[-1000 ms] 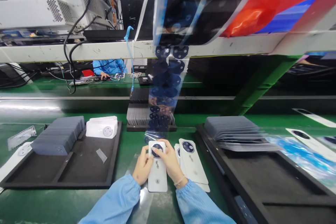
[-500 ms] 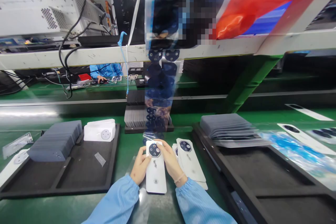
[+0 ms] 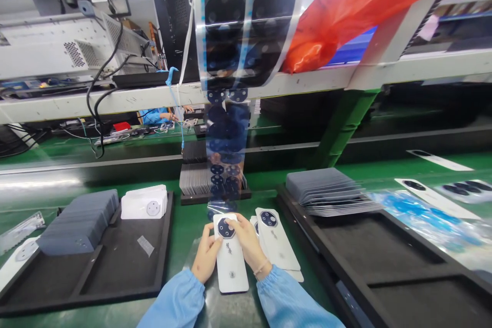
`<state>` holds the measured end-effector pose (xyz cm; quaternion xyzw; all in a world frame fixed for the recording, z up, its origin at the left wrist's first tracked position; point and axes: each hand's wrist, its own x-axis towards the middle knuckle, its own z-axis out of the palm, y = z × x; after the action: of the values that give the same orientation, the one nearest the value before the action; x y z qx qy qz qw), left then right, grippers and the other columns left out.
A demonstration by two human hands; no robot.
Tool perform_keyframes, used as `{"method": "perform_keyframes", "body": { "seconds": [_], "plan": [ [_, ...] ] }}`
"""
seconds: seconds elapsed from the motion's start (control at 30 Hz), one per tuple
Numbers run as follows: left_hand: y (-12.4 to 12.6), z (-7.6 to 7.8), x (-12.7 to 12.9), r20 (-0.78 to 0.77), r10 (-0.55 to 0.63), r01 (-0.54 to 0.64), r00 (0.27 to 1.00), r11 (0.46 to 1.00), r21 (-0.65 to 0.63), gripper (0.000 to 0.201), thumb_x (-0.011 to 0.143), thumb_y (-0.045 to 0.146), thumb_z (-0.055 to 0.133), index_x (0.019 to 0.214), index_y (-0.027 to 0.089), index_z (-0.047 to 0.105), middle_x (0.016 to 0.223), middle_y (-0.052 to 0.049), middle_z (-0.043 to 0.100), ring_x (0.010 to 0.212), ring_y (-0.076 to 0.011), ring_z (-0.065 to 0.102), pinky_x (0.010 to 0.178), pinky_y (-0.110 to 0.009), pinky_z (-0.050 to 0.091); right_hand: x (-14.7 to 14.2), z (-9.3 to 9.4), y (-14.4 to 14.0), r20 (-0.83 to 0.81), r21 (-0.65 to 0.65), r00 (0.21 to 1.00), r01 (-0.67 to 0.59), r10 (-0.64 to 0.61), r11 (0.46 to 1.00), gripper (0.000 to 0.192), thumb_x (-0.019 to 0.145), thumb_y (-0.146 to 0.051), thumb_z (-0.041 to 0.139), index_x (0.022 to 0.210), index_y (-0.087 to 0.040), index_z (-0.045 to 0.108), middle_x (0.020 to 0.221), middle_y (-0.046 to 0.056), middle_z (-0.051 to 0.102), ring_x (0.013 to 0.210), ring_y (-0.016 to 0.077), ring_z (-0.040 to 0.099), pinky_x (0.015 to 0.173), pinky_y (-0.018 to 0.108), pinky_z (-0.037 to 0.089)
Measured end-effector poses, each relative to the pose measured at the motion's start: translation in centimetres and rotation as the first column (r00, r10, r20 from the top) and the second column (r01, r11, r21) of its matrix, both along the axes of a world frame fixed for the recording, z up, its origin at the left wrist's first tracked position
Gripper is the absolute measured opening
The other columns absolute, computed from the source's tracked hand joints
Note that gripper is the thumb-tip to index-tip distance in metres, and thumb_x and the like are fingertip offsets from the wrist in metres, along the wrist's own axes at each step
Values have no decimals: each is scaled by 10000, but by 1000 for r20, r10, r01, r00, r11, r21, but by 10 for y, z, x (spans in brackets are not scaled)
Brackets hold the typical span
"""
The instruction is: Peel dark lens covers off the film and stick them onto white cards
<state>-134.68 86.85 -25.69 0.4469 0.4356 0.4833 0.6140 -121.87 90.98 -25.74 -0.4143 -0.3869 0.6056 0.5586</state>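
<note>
A white phone back cover (image 3: 231,265) with a dark round camera ring lies flat on the green bench before me. My left hand (image 3: 204,260) rests on its left edge. My right hand (image 3: 247,245) lies over its right side, fingertips on the camera ring. Just right of it lie two more white covers (image 3: 277,240), overlapping. A clear film strip (image 3: 226,128) carrying dark round lens pieces hangs down from above to the bench just beyond the cover.
A black tray (image 3: 115,266) at left holds a grey stack (image 3: 80,220) and a white cover stack (image 3: 145,203). A black tray (image 3: 384,261) at right holds fanned grey sheets (image 3: 326,192). A red bag (image 3: 346,5) sits overhead. A person in blue (image 3: 157,115) works far behind.
My view has tilted up a little. My right fingers have shifted onto the camera ring, and the cover sits slightly lower and turned a bit.
</note>
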Motion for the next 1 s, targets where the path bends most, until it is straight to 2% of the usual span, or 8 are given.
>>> {"method": "perform_keyframes", "body": {
  "seconds": [0.23,0.4,0.5,0.57,0.63,0.73,0.87,1.0],
  "plan": [
    [5,-7,-6,-12,118,-118,993,993,-13,647,740,608,730,1146,220,407,763,-19,759,644,-227,715,611,-298,504,-2,2,-4,138,79,990,-35,24,996,447,810,-530,647,1108,-198,629,988,90,744,849,258,712,773,399,568],
    [7,1,-5,-21,191,-190,981,981,22,492,825,606,646,1109,247,464,918,-28,764,891,-237,729,786,-322,521,-14,-1,-29,347,196,938,-64,-8,978,808,664,-304,737,1420,-241,457,1524,129,439,1354,338,481,1119,499,396],
    [3,26,-7,-50,21,-21,999,1000,-15,494,876,674,523,1036,209,569,1015,-106,761,992,-288,719,872,-396,530,-8,-9,-41,584,299,807,-110,-90,948,888,657,-175,638,1503,-231,373,1624,113,277,1495,337,262,1199,499,284],
    [0,47,-19,-205,-116,118,972,993,-1,538,900,680,465,1090,198,609,1126,-144,739,1113,-311,679,962,-440,504,8,-16,-41,744,390,624,-117,-238,914,847,728,-161,545,1538,-228,304,1630,113,263,1498,320,262,1190,497,307],
    [2,64,-42,-514,-128,191,848,979,70,463,924,600,487,1172,230,615,1250,-127,697,1220,-296,620,1041,-441,464,32,-24,-37,815,459,417,-41,-402,888,725,826,-220,489,1529,-207,312,1601,148,315,1466,347,325,1146,516,367],
    [19,72,-92,-876,87,223,474,951,215,337,942,468,474,1179,278,618,1279,-74,690,1202,-270,635,1058,-438,470,70,-37,-30,866,470,134,112,-482,876,636,923,-396,428,1488,-111,361,1536,270,368,1363,450,440,1022,581,450],
    [60,53,-162,-932,250,159,262,942,297,483,744,309,644,1201,159,609,1488,-207,501,1379,-401,461,1157,-554,334,90,-44,-24,887,448,81,87,-454,890,630,916,-455,448,1375,-24,466,1440,375,427,1319,543,437,1016,693,368],
    [87,35,-216,-939,323,110,116,936,336,779,694,370,699,1396,117,475,1615,-258,260,1472,-477,245,1159,-639,253,70,-34,-11,898,434,119,-88,-423,897,638,941,-448,483,1438,-50,442,1561,298,326,1450,438,312,1145,596,291]
  ]
}}
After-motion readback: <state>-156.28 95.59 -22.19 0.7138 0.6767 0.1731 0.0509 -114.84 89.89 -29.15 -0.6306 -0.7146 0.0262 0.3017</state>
